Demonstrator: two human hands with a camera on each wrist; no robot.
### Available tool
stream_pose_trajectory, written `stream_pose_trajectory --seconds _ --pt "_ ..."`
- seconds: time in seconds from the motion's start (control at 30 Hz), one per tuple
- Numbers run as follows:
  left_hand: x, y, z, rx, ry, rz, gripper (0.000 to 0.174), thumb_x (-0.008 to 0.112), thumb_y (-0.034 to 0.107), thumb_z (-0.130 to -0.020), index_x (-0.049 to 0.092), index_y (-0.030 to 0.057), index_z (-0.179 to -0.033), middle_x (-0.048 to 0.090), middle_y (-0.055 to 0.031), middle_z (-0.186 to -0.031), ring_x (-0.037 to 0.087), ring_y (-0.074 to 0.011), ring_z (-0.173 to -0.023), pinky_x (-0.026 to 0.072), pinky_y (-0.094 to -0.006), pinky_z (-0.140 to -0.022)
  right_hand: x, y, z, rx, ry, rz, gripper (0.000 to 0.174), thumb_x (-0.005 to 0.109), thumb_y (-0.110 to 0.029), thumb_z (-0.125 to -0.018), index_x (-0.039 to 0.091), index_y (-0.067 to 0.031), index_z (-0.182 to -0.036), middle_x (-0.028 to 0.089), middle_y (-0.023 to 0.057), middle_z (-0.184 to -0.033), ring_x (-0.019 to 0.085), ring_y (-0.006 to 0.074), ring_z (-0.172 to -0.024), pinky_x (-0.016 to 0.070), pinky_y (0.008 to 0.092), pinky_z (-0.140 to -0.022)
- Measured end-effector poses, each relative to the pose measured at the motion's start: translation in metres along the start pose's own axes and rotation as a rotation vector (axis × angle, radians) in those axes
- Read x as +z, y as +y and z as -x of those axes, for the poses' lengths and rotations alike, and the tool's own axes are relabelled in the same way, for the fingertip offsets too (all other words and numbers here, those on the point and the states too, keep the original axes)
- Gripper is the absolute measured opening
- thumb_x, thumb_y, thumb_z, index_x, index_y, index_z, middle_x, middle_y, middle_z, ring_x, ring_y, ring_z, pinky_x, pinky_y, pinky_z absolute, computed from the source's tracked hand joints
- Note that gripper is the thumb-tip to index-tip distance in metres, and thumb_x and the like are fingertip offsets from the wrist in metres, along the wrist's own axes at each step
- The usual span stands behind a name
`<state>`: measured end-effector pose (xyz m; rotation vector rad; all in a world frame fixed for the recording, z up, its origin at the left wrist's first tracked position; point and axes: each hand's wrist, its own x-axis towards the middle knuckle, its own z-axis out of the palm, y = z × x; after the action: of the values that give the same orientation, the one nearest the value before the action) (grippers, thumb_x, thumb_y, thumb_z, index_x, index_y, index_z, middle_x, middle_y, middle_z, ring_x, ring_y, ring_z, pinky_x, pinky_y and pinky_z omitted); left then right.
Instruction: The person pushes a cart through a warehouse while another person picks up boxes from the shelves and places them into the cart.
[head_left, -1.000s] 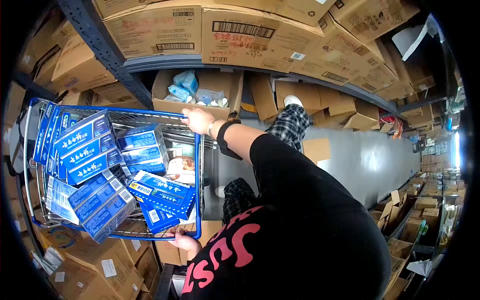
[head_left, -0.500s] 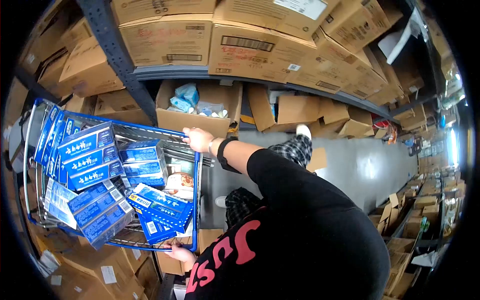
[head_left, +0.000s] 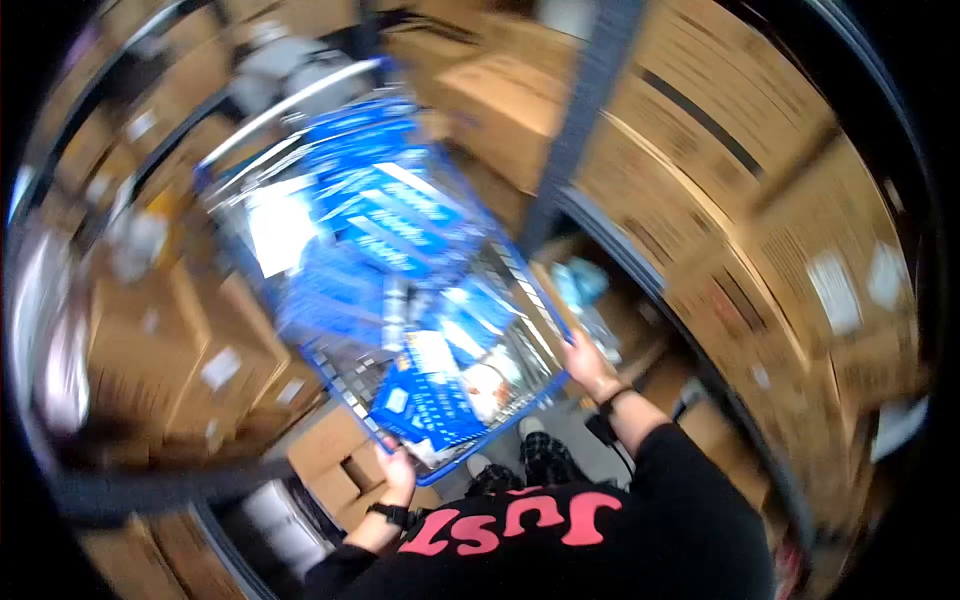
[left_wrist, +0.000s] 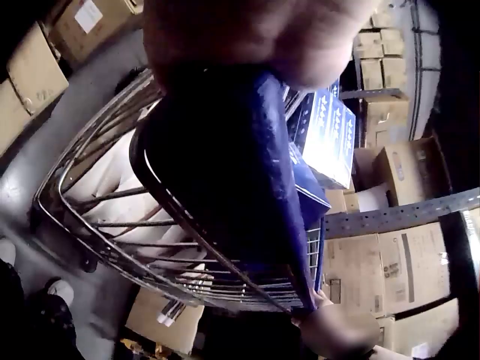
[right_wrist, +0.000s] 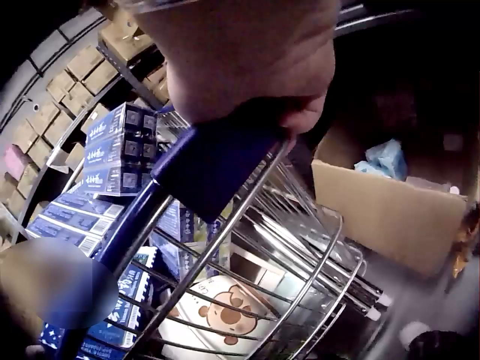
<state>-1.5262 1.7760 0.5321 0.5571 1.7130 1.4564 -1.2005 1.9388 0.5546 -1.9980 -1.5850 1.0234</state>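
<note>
A wire shopping cart with blue edging (right_wrist: 135,232) is in front of me, its far end tilted up-left in the head view. My left hand (head_left: 397,470) grips the near left corner of its handle bar. The right hand (head_left: 590,365) holds the near right corner; each wrist view shows fingers curled over a blue corner piece. Inside lie several blue toothpaste boxes (head_left: 395,235), some bundled in threes under clear wrap. One loose blue box (head_left: 425,405) lies near the handle. Beside it sits a white pack with a cartoon bear face (right_wrist: 229,311).
Shelving with a grey upright (head_left: 580,120) and stacked cartons (head_left: 700,170) stands at the right. An open carton (right_wrist: 390,210) with light blue packs is low beside the cart. More cartons (head_left: 150,340) are at the left, and an open carton (head_left: 335,450) sits near my left hand.
The head view has swung round, so the cart now points up and away instead of left. Both hands keep their grip on the handle bar. The shelf cartons have shifted right in view.
</note>
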Motion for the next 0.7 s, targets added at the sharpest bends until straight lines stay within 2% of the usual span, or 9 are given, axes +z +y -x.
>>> stream_pose_trajectory --seconds 0.03,0.07,0.13,0.2,0.33,0.37,0.43,0.53,0.7 --pt "-0.024 -0.002 -0.003 -0.106 0.017 0.034 0.022 0.036 -0.006 -0.068 0.040 0.0107 -0.082 0.038 0.0025 -0.066 0.039 -0.0078 -0.055 0.0347 -0.0212 -0.047 0.009 -0.008 0.017 0.043 0.039 -0.011 0.035 0.044 -0.025 -0.079 0.042 -0.0041 -0.108 0.050 0.0223 -0.098 0.047 0.0329 -0.095 0.0356 0.0370 -0.080" --pt "-0.049 -0.024 -0.007 0.009 -0.001 0.012 0.023 0.036 -0.008 -0.067 0.040 0.0101 -0.081 0.038 0.0022 -0.068 0.039 -0.0090 -0.061 0.0353 -0.0219 -0.054 0.011 -0.016 0.032 -0.051 0.081 0.017 0.028 0.045 -0.022 -0.079 0.045 -0.0018 -0.098 0.053 0.0227 -0.086 0.051 0.0357 -0.084 0.0398 0.0384 -0.071" --pt "-0.071 -0.042 0.004 -0.032 -0.012 0.013 0.024 0.035 -0.009 -0.064 0.039 0.0099 -0.078 0.037 0.0010 -0.069 0.037 -0.0094 -0.063 0.0339 -0.0215 -0.057 0.012 -0.009 0.051 -0.208 0.094 0.030 0.018 0.046 -0.018 -0.078 0.042 -0.0016 -0.083 0.052 0.0232 -0.070 0.051 0.0381 -0.068 0.0400 0.0411 -0.057" --pt "-0.066 -0.026 0.036 -0.126 -0.042 0.077 0.023 0.035 -0.009 -0.063 0.037 0.0102 -0.076 0.037 0.0007 -0.067 0.036 -0.0089 -0.061 0.0327 -0.0213 -0.054 0.000 0.014 0.058 -0.210 -0.013 0.129 0.019 0.048 -0.017 -0.074 0.042 -0.0017 -0.084 0.053 0.0220 -0.070 0.052 0.0369 -0.069 0.0406 0.0399 -0.059" --pt "-0.045 -0.032 0.077 -0.038 -0.021 0.061 0.020 0.035 -0.006 -0.063 0.039 0.0106 -0.073 0.038 0.0019 -0.065 0.037 -0.0086 -0.057 0.0316 -0.0212 -0.049 -0.028 0.072 0.025 -0.038 -0.378 -0.028 0.031 0.053 -0.022 -0.067 0.044 -0.0013 -0.089 0.055 0.0174 -0.076 0.054 0.0304 -0.076 0.0411 0.0360 -0.065" --pt "-0.037 -0.036 0.084 0.015 -0.020 0.082 0.023 0.039 -0.009 -0.060 0.036 0.0104 -0.072 0.038 0.0002 -0.061 0.038 -0.0104 -0.048 0.0318 -0.0227 -0.040 -0.034 0.080 0.017 -0.090 -0.345 -0.022 0.029 0.053 -0.021 -0.068 0.044 -0.0025 -0.089 0.054 0.0130 -0.073 0.052 0.0245 -0.070 0.0403 0.0327 -0.061" --pt "-0.023 -0.038 0.095 0.015 -0.012 0.043 0.023 0.037 -0.010 -0.060 0.037 0.0096 -0.071 0.038 -0.0012 -0.062 0.037 -0.0115 -0.045 0.0308 -0.0235 -0.038 -0.046 0.073 0.013 -0.186 -0.282 -0.017 0.026 0.053 -0.018 -0.068 0.044 -0.0048 -0.089 0.050 0.0043 -0.067 0.047 0.0127 -0.060 0.0387 0.0260 -0.052" --pt "-0.001 -0.021 0.108 -0.060 -0.003 0.166 0.023 0.037 -0.008 -0.061 0.040 0.0111 -0.073 0.040 0.0011 -0.060 0.038 -0.0089 -0.047 0.0302 -0.0217 -0.040 -0.052 0.091 0.001 -0.201 -0.270 -0.197 0.020 0.050 -0.012 -0.070 0.043 -0.0053 -0.087 0.048 0.0046 -0.066 0.047 0.0126 -0.059 0.0375 0.0271 -0.049" --pt "0.021 0.000 0.118 -0.102 0.005 0.131 0.023 0.037 -0.008 -0.059 0.040 0.0096 -0.073 0.040 -0.0011 -0.057 0.038 -0.0110 -0.043 0.0310 -0.0229 -0.038 -0.101 0.034 0.025 -0.089 -0.299 -0.163 0.015 0.046 -0.008 -0.074 0.041 -0.0096 -0.088 0.048 0.0048 -0.064 0.050 0.0145 -0.052 0.0375 0.0284 -0.042"
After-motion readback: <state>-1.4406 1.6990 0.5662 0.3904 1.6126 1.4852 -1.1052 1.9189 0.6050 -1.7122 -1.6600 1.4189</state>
